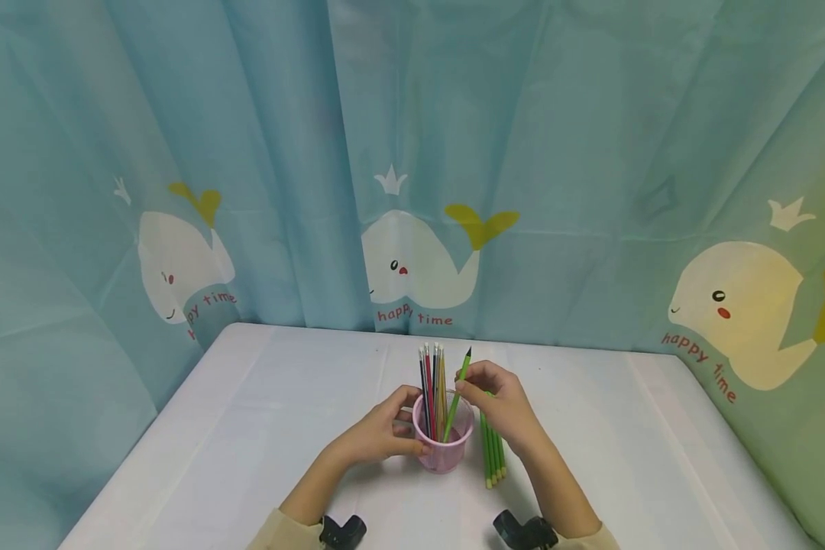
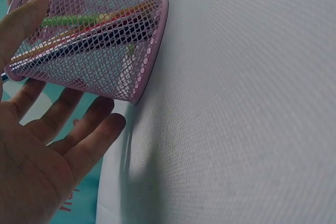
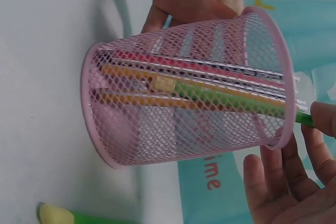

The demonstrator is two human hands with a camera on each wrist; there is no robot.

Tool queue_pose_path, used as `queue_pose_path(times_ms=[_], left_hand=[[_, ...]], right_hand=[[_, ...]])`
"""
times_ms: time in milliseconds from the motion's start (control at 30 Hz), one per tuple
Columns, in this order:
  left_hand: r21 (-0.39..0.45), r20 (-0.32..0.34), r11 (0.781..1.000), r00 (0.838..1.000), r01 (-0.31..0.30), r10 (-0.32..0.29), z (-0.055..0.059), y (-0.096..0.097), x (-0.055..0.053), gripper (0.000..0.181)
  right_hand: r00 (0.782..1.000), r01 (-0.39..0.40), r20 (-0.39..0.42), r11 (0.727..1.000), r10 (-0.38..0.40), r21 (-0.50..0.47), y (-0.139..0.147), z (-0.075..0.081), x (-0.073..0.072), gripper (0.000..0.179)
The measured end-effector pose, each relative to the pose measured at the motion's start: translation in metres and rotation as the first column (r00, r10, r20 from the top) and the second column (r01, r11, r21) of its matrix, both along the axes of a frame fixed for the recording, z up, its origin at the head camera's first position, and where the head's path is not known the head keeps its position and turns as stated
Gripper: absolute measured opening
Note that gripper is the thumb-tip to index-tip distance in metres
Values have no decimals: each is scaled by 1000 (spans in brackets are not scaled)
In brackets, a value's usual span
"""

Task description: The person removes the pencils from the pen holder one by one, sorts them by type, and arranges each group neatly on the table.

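Observation:
A pink mesh pencil cup (image 1: 444,460) stands upright on the white table, with several dark, red and gold pencils (image 3: 210,72) leaning inside it. My left hand (image 1: 374,434) holds the cup from its left side, thumb at the front near the rim and fingers around the back. Between thumb and fingertips, my right hand (image 1: 500,399) pinches a green pencil (image 1: 465,365) near its sharpened dark tip, which points up. Its pale eraser end is down inside the cup, above the bottom, as the right wrist view shows.
Several green pencils (image 1: 493,456) lie side by side on the table (image 1: 591,443), just right of the cup, pale ends toward me. Behind the table hangs a blue-green curtain (image 1: 577,153) printed with whales.

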State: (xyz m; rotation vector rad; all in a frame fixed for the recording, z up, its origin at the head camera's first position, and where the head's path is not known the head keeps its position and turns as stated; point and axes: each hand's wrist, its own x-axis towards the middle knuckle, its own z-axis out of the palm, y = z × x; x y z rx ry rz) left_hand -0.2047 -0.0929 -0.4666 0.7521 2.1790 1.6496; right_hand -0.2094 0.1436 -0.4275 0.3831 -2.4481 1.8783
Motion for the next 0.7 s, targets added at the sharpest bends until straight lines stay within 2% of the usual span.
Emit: queue_pose_path(times_ms=[500,700], left_hand=[[15,-4,1000,1000,11,-11,1,0,1,70],[17,-3,1000,1000,11,-11,1,0,1,69]], right_hand=[[999,-50,-11,990,49,-129,18,12,1,26],[997,-74,-30,985,70,-156,22,16,2,25]])
